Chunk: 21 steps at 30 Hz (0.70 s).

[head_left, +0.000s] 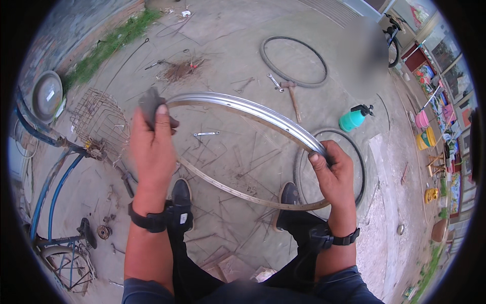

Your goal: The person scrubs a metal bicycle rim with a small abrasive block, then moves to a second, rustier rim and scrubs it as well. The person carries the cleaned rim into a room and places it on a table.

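A bare metal bicycle wheel rim [243, 108] spans between my hands, held at a slant with its shiny side showing on the far arc. My right hand [333, 175] is closed round its right end, thumb on top. My left hand [152, 144], slightly blurred, is closed on a dark grey pad or cloth [151, 105] at the rim's left end; whether it also grips the rim I cannot tell. Loose spokes are scattered on the concrete below, between my two shoes [289, 200].
A blue bicycle frame [66, 177] and wire basket [98, 119] lie left. A wrench [275, 82], hammer [294, 101], tyre [266, 61], second tyre [360, 167] and teal sprayer [351, 120] lie beyond the rim. Buckets [425, 139] line the right wall; a blurred shape stands upper right.
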{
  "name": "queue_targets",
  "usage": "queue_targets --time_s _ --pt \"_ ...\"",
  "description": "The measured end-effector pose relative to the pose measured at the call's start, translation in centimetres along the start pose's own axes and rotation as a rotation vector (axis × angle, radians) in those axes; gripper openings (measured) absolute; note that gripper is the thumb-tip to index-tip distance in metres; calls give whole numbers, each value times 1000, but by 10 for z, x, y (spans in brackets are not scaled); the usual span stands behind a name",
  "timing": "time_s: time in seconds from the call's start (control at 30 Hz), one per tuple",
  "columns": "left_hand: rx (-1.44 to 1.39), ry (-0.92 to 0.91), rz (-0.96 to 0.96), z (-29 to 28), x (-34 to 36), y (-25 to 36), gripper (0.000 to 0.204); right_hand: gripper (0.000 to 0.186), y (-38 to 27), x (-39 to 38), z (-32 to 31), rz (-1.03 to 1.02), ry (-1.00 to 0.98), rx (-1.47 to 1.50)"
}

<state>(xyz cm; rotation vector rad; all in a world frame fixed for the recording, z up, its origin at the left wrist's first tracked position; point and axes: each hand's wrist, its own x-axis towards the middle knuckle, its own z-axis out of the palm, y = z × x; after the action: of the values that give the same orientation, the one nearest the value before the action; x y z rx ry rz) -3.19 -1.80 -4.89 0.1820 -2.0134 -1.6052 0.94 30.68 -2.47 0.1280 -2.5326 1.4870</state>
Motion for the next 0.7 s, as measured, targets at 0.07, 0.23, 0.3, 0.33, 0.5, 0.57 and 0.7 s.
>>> queue_targets --time_s 0.07,0.23,0.3,0.33,0.5,0.57,0.7 --pt "-150 -46 -123 9 -8 -4 22 12 4 0 3 7 0 -44" --pt "-336 -74 -427 25 -17 -23 20 14 9 0 8 43 3 -58" --pt "-345 -47 -501 31 -17 -31 20 15 9 1 8 68 5 -52" --pt "-350 -49 -532 34 -17 -30 20 16 10 2 9 36 21 -46" --pt "-333 -65 -496 46 -9 -30 19 16 5 2 14 32 11 -112" --pt "-329 -72 -488 50 -6 -31 19 16 1 1 16 34 9 -120" --pt "-300 -104 -447 55 -8 -32 19 15 -1 1 18 23 19 -117"
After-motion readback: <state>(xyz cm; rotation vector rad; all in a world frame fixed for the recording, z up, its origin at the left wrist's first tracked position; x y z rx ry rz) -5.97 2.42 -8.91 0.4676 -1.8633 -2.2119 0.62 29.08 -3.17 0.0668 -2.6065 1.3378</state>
